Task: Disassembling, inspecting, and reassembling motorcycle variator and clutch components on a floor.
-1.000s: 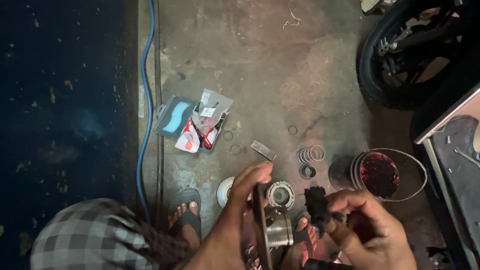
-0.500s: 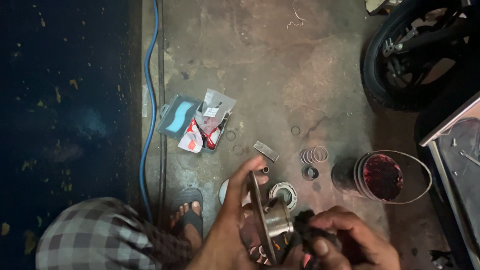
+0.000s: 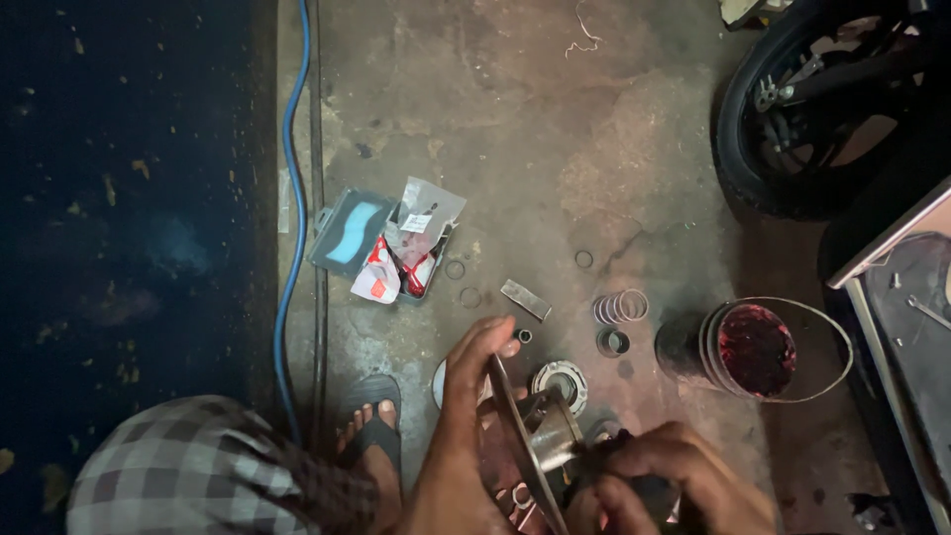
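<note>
The left hand [image 3: 474, 416] gripped the rim of a round metal pulley half [image 3: 530, 441], fingers spread over its edge so the disc stood tilted on edge above the concrete floor [image 3: 555, 149] — a hold that seemed meant to steady it and turn its conical hub toward the other hand. The right hand [image 3: 659, 481] was clenched around a small dark part [image 3: 594, 464] pressed against that hub; what the part was could not be told. Just beyond lay a bearing-like ring [image 3: 561, 381], a coil spring [image 3: 621, 306] and loose washers. An open grey case [image 3: 371, 248] held red-and-white packets and a clear bag, and a dark pot [image 3: 745, 349] held something reddish — oil, perhaps.
</note>
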